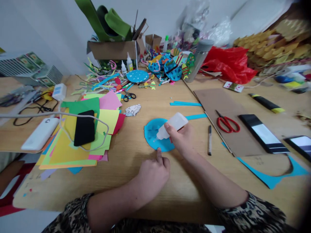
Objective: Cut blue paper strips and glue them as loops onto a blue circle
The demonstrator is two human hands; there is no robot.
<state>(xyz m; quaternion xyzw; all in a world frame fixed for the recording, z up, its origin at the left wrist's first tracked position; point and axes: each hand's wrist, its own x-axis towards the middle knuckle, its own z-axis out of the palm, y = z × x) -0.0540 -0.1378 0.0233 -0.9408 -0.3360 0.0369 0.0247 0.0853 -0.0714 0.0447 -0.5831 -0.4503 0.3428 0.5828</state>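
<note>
A round blue paper piece (pixel 153 127) lies on the wooden table (pixel 131 136) in front of me. My right hand (pixel 181 137) is wrapped round a white squeeze bottle (pixel 178 121), tilted with its nozzle down at the blue surface. A small wet-looking spot shows near the nozzle tip. My left hand (pixel 155 171) has its index finger stretched to the near edge of the blue piece, the other fingers curled in, and nothing visible in it. Blue paper strips (pixel 186 104) lie just beyond the round piece.
Coloured paper sheets (pixel 70 145) with a black phone (pixel 84 127) and a white cable are at the left. Red-handled scissors (pixel 227 124) rest on cardboard (pixel 245 142) at the right, near a marker (pixel 209 139). A metal bottle (pixel 199 61) stands at the back among paper crafts.
</note>
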